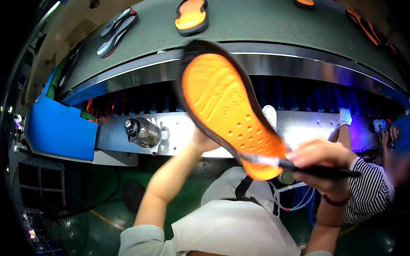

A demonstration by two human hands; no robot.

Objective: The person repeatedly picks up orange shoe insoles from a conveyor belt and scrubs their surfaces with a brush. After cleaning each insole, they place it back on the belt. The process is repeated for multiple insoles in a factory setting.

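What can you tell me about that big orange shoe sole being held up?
The shoe sole is orange with a dark rim, looks rubbery, and has small round dimples and faint moulded marks. It is held up tilted, heel end lowest. The left hand grips it from behind; a brush in the right hand touches its lower end.

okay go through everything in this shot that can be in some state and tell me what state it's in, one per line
Left hand: gripping the sole from behind.
Orange shoe sole: held up, tilted, orange face showing.
Right hand: closed on the brush.
Brush: tip touching the sole's lower end.
Soles on conveyor: lying flat, untouched.
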